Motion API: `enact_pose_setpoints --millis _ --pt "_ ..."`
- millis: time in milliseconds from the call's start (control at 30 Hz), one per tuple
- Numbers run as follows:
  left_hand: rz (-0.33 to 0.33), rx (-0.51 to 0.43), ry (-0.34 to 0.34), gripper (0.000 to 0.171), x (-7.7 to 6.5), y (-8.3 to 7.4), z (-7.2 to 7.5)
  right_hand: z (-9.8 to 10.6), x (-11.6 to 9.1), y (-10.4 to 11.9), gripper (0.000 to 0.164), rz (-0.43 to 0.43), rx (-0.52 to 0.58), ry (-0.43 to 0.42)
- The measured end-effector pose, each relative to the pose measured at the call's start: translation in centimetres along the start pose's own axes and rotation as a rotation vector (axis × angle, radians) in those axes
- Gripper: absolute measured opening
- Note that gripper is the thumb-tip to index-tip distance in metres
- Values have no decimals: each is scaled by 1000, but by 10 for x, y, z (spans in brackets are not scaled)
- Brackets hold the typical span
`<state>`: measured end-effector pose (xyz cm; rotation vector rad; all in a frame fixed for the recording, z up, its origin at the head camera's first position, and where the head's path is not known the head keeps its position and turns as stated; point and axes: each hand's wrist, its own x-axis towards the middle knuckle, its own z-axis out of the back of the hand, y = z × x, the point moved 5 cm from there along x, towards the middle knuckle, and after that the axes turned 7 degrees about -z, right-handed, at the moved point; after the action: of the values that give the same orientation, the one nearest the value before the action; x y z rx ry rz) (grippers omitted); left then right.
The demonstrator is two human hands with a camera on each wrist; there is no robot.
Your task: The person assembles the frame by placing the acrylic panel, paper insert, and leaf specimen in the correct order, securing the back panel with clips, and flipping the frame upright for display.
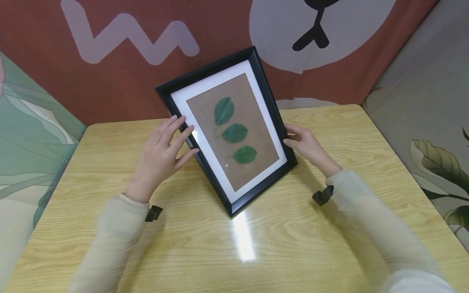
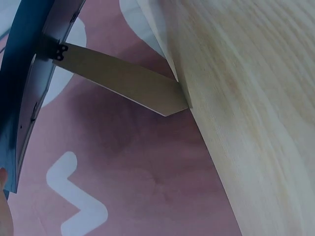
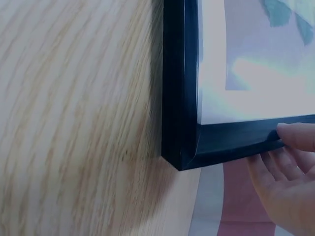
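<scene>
A black picture frame [image 1: 270, 106] with a white mat leans back above the table, turned so one lower corner points toward me. Three green leaves [image 1: 234, 133] on brown backing show behind its glass. My right hand [image 1: 305, 144] pinches its right edge, with the thumb [image 3: 298, 136] on the front and the other fingers beneath. On the other side my left hand [image 1: 161, 152] has its fingers spread, tips at the left edge. In the left wrist view, a flat brown stand leg [image 2: 120, 78] extends from the frame's back toward the table edge.
The light wooden table [image 1: 293, 244] ends at a red cloth backdrop [image 1: 124, 85] with pale shapes. A patterned leaf covering [image 1: 436, 162] hangs to the right, and a green one [image 1: 33, 134] to the left. Small dark clips [image 1: 323, 195] sit at both sleeve cuffs.
</scene>
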<state>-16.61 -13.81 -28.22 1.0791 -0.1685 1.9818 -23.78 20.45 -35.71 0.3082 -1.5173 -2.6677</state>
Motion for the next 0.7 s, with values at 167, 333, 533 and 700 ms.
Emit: enact_pose_setpoints --millis 167,333,533,700 --pt "14 -18 -14 49 -2 3 -1 0 -4 -2 52 12 -27 13" --pt "46 -11 -12 50 -6 9 1 -2 -12 -4 53 11 7 50" --pt "79 -23 13 49 -10 18 0 -7 -26 -4 54 7 47 84" --pt "111 -69 -7 45 -12 21 1 -7 -28 -3 55 -1 36 99"
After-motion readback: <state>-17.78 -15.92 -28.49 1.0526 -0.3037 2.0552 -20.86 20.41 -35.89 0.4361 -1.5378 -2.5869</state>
